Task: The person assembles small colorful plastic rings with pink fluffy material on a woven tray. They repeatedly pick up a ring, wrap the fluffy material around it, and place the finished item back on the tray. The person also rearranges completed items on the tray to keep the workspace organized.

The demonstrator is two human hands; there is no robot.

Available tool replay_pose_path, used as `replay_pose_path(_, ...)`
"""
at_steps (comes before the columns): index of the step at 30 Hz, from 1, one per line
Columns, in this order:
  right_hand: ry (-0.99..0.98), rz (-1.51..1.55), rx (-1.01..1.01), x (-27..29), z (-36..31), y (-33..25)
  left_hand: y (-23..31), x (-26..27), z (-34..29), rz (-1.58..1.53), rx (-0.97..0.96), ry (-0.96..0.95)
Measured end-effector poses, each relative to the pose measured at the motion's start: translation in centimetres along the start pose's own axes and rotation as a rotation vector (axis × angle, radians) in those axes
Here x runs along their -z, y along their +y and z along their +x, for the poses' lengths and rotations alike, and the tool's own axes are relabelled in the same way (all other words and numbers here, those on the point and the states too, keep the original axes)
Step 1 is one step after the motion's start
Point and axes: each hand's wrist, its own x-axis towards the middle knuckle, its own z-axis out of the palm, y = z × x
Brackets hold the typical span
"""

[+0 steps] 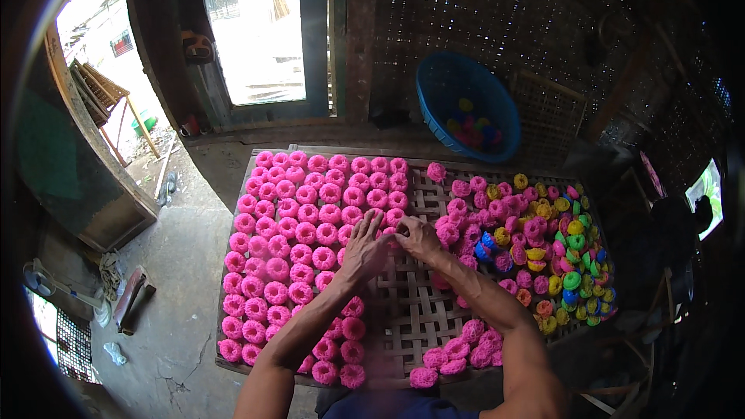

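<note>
Rows of pink, ring-shaped crinkled pieces (pixel 306 233) cover the left part of a woven slatted rack (pixel 403 318). At the right edge of these rows my two hands meet. My left hand (pixel 365 252) lies over the rows with its fingers stretched out, its thumb side close to the right hand. With curled fingers my right hand (pixel 419 238) grips a pink ring-shaped piece (pixel 391 231), which the fingers partly cover. Loose pink pieces (pixel 473 213) are heaped just right of that hand.
Yellow, green and blue pieces (pixel 574 264) mix with pink ones on the rack's right side. More pink pieces (pixel 466 348) lie by the near edge. Behind the rack leans a blue basin (pixel 434 112) with some coloured pieces inside. A doorway (pixel 167 155) opens at left.
</note>
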Motion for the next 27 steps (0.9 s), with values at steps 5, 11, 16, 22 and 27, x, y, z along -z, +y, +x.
replay_pose_path(5,0.110,0.050,0.106,4.6,-1.5,2.1,0.4,-0.6,0.0,-0.015,0.016,-0.018)
replay_pose_path(11,-0.175,-0.369,0.424,7.7,-3.7,4.9,0.2,0.5,0.6,-0.108,-0.008,0.039)
replay_pose_path(16,-0.252,-0.421,0.506,8.0,-4.0,3.6,0.0,2.7,-0.5,-0.181,0.052,0.146)
replay_pose_path(22,-0.231,-0.357,0.422,7.9,-3.9,-0.7,-1.7,5.0,-2.5,-0.144,0.131,0.194)
replay_pose_path(27,-0.176,0.280,-0.094,2.8,-2.3,-3.9,-1.9,4.9,-3.8,-0.150,0.151,0.200)
